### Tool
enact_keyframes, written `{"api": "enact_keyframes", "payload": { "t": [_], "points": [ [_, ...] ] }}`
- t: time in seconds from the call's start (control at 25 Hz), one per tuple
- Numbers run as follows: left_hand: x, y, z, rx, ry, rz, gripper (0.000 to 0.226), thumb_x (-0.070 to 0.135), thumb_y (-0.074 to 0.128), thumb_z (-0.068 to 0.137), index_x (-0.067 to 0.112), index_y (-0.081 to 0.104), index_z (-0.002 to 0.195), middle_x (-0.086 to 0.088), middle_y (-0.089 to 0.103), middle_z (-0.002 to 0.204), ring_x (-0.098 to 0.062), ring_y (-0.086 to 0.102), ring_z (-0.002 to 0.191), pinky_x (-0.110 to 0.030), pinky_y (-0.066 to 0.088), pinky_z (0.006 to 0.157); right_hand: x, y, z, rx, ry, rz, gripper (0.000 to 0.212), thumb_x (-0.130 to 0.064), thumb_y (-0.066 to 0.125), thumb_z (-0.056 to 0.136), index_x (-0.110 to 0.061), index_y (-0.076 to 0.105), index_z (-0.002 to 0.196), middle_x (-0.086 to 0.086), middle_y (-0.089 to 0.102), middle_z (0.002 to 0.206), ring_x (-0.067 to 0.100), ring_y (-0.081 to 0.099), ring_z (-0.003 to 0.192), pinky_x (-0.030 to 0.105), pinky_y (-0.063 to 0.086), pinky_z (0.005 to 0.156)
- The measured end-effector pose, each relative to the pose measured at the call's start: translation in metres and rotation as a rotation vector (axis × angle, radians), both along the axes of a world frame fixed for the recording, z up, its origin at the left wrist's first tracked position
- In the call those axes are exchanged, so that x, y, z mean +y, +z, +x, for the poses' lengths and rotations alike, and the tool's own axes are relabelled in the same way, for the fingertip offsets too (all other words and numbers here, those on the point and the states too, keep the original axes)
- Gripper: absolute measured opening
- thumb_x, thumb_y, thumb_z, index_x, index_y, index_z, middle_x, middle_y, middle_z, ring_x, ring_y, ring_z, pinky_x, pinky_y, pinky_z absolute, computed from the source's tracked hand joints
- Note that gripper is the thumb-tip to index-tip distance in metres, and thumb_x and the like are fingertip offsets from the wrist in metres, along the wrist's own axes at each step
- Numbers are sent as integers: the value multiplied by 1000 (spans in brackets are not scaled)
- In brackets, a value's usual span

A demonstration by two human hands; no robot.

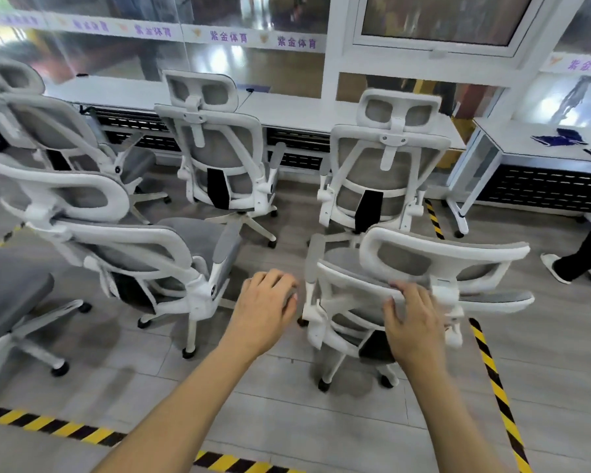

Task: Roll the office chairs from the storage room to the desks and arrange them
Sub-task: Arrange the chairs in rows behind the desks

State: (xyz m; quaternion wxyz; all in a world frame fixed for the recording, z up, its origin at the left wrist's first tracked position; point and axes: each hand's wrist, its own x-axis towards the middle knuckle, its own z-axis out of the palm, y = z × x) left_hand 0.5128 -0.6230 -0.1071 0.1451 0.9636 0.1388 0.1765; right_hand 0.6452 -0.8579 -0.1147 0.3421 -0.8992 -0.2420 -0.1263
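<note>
The nearest office chair (352, 268), white frame with grey mesh, stands at the lower right with its back toward me. My right hand (413, 326) rests on the top rim of its backrest, fingers hooked over the edge. My left hand (265, 307) hovers with curled fingers just left of this chair's grey armrest (313, 257); whether it grips anything is unclear. Two chairs (219, 148) (386, 172) stand tucked against the long white desk (287, 110). Another chair (123, 247) is turned sideways at my left.
More chairs (48, 128) (11, 302) crowd the left side. Black and yellow tape (495, 380) marks the floor on the right and along the front. A second desk (539, 145) stands at the far right. A person's legs (580, 261) are at the right edge.
</note>
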Motion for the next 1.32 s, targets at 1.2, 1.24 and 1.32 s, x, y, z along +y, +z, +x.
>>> {"api": "enact_keyframes", "payload": {
  "t": [1.2, 1.24, 1.32],
  "points": [
    [550, -26, -245, 123, 485, -242, 73, 71, 34, 90, 28, 32, 148, -3, 38, 151, -27, 41, 133, -47, 38, 108, 596, -56, -161, 147, 454, -358, 54, -63, 40, 94, -29, 48, 135, -6, 51, 136, 22, 42, 130, 40, 24, 119],
    [569, -30, -243, 137, 468, -241, 83, 77, 32, 85, 27, 29, 150, -3, 34, 154, -28, 36, 137, -47, 35, 111, 604, -60, -163, 133, 410, -351, 55, -66, 39, 93, -28, 52, 132, -6, 54, 131, 22, 45, 129, 41, 20, 121],
    [606, -35, -236, 166, 442, -251, 102, 89, 31, 74, 25, 24, 153, -5, 26, 160, -28, 25, 145, -47, 27, 117, 613, -68, -167, 105, 299, -324, 59, -72, 41, 89, -25, 57, 120, -6, 59, 118, 20, 49, 122, 43, 18, 123]
  ]
}}
